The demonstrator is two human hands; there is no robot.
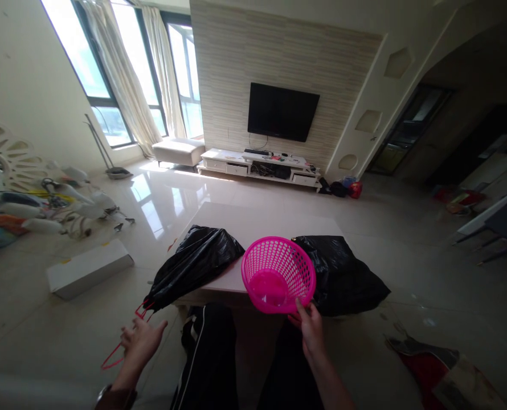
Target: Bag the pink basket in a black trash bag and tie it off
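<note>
A bright pink plastic basket [260, 285] with latticed walls is tilted toward me at the near edge of the low white table. My right hand [311, 327] grips its lower right rim, thumb on the inner side. To the left lies a black plastic bag [197, 259], gathered at its near end, where red drawstrings [113, 364] hang out. My left hand [144, 340] is beside these strings with fingers and thumb spread; whether it touches them I cannot tell. Another black plastic bag [343, 273] lies to the right, partly behind the basket.
A white table [262, 216] carries both bags. On the floor at left are a long white box [91, 267] and a cluttered pile [65, 210]. A red and dark bag [433, 364] lies at lower right. A TV stand [223, 162] lines the far wall.
</note>
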